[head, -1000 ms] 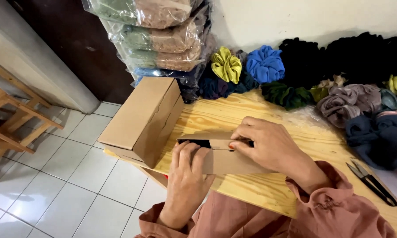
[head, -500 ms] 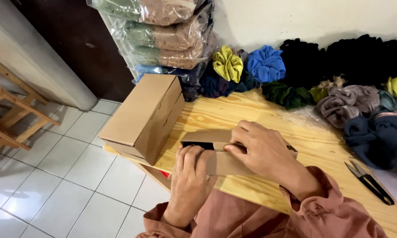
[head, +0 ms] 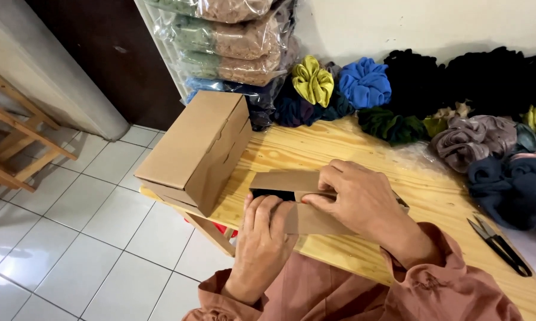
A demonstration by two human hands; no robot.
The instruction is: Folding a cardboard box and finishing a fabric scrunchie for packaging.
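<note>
Head view: flat brown cardboard box [head: 292, 189], half-folded, dark opening showing.

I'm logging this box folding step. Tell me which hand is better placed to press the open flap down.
Probably the right hand: it lies on the small cardboard box's top by the dark opening. The left hand grips the near end.

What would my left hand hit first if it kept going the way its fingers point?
Probably the open end of the small cardboard box that the left hand already touches; further on, bare wooden table.
</note>
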